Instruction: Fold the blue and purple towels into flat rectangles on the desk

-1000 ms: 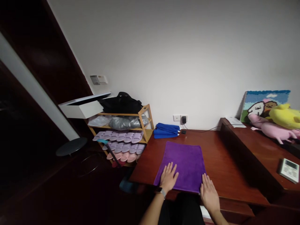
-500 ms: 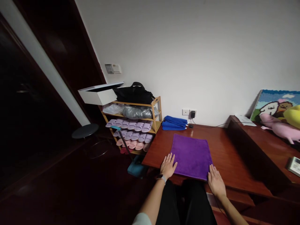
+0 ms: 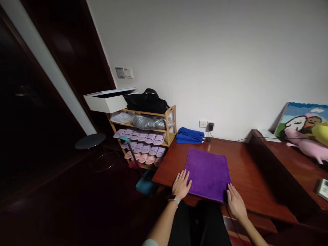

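A purple towel point(image 3: 208, 173) lies flat on the reddish wooden table point(image 3: 243, 177), close to its near edge. My left hand point(image 3: 181, 185) rests flat at the towel's near left corner, fingers stretched out, with a watch on the wrist. My right hand point(image 3: 235, 201) lies flat at the near right corner, fingers extended along the towel's edge. Neither hand holds anything.
Folded blue towels point(image 3: 190, 135) sit at the table's far left by a wall socket with a charger point(image 3: 210, 126). A wooden shoe rack point(image 3: 147, 140) with several slippers, a black bag and a white box stands left. Plush toys point(image 3: 310, 145) and a raised shelf are right.
The view has swung left and back, so the towel looks smaller. Both hands have slid outward to the towel's near corners and now stay there.
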A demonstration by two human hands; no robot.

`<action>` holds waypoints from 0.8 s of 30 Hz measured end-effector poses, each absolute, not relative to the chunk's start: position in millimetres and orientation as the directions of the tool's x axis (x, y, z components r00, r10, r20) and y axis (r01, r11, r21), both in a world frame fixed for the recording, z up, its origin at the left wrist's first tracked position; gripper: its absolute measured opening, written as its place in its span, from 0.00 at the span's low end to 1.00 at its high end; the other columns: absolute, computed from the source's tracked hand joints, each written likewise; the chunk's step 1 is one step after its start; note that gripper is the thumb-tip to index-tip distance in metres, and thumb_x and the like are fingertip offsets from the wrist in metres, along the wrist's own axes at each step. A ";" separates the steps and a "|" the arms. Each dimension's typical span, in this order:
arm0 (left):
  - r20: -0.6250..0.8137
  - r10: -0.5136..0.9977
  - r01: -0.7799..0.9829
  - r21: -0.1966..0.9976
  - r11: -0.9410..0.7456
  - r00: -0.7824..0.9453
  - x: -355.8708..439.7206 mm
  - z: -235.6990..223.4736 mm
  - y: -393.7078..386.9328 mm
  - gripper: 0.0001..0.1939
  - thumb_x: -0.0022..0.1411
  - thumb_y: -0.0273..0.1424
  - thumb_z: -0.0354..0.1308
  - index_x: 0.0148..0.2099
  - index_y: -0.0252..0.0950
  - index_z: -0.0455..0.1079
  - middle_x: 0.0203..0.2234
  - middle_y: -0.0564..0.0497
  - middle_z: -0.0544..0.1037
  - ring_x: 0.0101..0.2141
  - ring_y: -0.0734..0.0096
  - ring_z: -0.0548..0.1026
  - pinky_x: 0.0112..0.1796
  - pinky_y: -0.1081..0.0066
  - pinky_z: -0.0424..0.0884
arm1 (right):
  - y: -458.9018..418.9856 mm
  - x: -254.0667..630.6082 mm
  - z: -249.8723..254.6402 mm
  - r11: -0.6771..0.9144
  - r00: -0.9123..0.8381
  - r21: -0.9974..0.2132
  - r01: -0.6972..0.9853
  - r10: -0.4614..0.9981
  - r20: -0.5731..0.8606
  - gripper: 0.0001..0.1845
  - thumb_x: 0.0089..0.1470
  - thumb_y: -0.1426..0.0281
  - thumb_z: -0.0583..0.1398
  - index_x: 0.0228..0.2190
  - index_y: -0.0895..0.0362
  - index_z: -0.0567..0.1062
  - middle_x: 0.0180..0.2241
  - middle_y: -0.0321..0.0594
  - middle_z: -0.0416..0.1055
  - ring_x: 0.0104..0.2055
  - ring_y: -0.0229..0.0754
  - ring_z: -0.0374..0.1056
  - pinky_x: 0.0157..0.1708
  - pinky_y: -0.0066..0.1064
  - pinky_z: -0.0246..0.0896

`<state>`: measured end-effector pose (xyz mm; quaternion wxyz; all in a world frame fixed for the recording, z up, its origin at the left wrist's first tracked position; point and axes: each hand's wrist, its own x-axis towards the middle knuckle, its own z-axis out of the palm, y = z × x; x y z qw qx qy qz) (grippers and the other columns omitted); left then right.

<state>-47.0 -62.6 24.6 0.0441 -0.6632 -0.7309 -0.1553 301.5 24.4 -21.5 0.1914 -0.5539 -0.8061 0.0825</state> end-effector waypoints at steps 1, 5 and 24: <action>0.281 0.953 0.984 0.162 0.069 -0.113 -48.0 25.0 -62.8 0.31 0.75 0.46 0.41 0.74 0.39 0.54 0.72 0.44 0.57 0.70 0.59 0.54 0.68 0.53 0.52 | 31.4 301.3 -14.2 0.371 -0.311 -0.358 0.857 0.926 0.213 0.42 0.67 0.54 0.33 0.65 0.69 0.63 0.69 0.51 0.58 0.72 0.47 0.51 0.71 0.41 0.43; 0.310 0.947 0.990 0.134 0.047 -0.087 -53.5 25.2 -62.4 0.30 0.75 0.45 0.43 0.74 0.41 0.54 0.71 0.45 0.58 0.70 0.60 0.56 0.68 0.53 0.55 | 76.7 284.8 23.6 0.339 -0.314 -0.309 0.889 0.941 0.127 0.40 0.68 0.58 0.34 0.67 0.68 0.60 0.71 0.49 0.54 0.73 0.47 0.46 0.72 0.39 0.39; 0.403 0.915 0.999 -0.045 0.010 0.009 -88.8 -0.7 -47.6 0.28 0.72 0.42 0.50 0.72 0.50 0.58 0.66 0.54 0.68 0.63 0.60 0.70 0.59 0.56 0.72 | 240.6 225.8 22.5 0.257 -0.275 -0.265 0.929 0.961 -0.035 0.38 0.68 0.59 0.37 0.71 0.69 0.46 0.74 0.48 0.39 0.76 0.45 0.34 0.72 0.37 0.27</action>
